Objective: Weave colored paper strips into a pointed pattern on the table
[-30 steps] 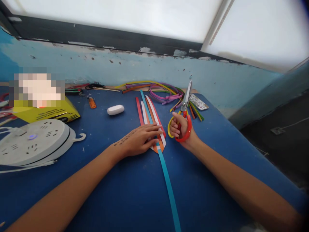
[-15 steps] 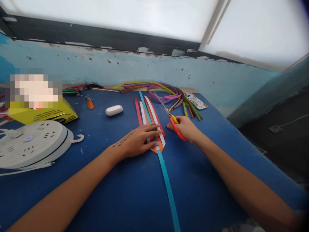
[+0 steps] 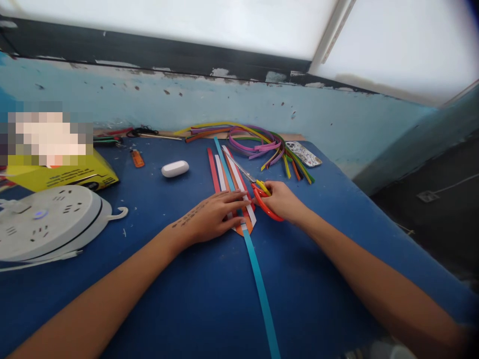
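My left hand (image 3: 222,212) lies flat, fingers stretched out, over a group of woven strips (image 3: 251,217) in red, white, orange and blue. The strips' upper ends fan away toward the wall. A long blue strip (image 3: 260,284) runs from the woven part down toward me. My right hand (image 3: 282,200) grips a pair of scissors (image 3: 265,203) with red and yellow handles. The blades point up and to the left, over the strips. The right fingertips are close to the left fingers; whether they touch the strips I cannot tell.
Behind the work lies a bundle of coloured strips (image 3: 258,137), with a phone (image 3: 304,153) at its right. A white case (image 3: 175,169) and an orange lighter (image 3: 137,158) are to the left. Further left are a round white extension socket (image 3: 48,219) and a yellow box (image 3: 75,172).
My right hand has moved left with the scissors, bringing the blades from beside the strips to over them. My left hand has stayed on the weave.
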`<control>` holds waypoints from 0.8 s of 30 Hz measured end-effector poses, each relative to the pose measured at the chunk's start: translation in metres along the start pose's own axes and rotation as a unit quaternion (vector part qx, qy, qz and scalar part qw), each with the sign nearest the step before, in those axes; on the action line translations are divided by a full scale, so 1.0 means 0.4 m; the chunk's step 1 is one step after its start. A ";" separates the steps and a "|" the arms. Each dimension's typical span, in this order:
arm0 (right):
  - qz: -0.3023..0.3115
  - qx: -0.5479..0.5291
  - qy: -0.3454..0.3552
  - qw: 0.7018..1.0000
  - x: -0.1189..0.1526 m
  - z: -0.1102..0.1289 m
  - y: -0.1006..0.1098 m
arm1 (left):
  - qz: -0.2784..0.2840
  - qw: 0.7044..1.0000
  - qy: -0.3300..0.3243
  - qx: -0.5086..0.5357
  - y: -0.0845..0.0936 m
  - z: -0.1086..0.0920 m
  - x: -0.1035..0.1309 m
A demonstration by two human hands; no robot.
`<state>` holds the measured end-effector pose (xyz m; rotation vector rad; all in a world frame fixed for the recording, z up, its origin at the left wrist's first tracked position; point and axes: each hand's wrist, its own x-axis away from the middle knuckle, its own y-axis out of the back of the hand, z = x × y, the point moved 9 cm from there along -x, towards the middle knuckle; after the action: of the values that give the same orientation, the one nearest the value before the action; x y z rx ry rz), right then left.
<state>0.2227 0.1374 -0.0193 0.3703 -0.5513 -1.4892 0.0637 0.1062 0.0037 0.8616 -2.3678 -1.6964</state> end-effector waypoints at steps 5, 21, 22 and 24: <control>0.031 0.000 0.014 0.999 0.002 0.008 -0.007 | 0.013 1.000 0.010 -0.015 0.003 -0.004 0.000; -0.034 0.028 0.044 0.998 0.017 0.020 -0.002 | -0.003 0.995 0.013 -0.101 -0.003 -0.040 0.001; -0.033 0.027 0.048 0.998 0.017 0.022 -0.003 | -0.011 0.995 0.012 -0.095 -0.002 -0.041 0.000; -0.031 0.026 0.052 0.998 0.018 0.025 -0.005 | -0.031 0.996 0.015 -0.087 0.006 -0.042 0.000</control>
<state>0.2155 0.1312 -0.0112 0.5065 -0.4995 -1.5076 0.0696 0.0926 0.0120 0.9332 -2.1572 -1.8650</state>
